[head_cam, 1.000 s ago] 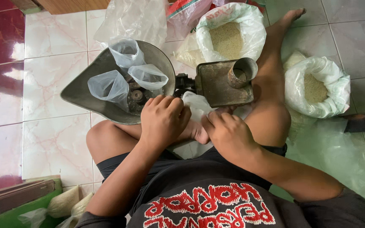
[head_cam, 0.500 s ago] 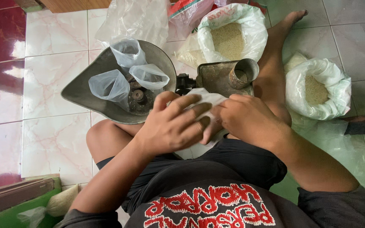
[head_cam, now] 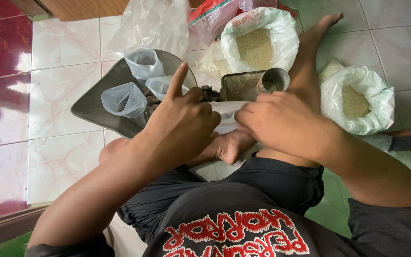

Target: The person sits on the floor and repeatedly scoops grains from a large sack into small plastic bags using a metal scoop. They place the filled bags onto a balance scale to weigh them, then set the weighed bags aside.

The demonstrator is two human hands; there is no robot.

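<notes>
Bare floor tiles are left free at the left; ahead, passage is blocked by the metal pan and grain sacks.

scale pan: dull grey metal | bags: thin clear plastic | floor tiles: glossy, probably ceramic

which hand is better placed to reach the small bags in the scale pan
Left, probably. The left hand sits right beside the clear small bags in the grey scale pan, index finger raised toward them. The right hand is over by the metal scoop.
</notes>
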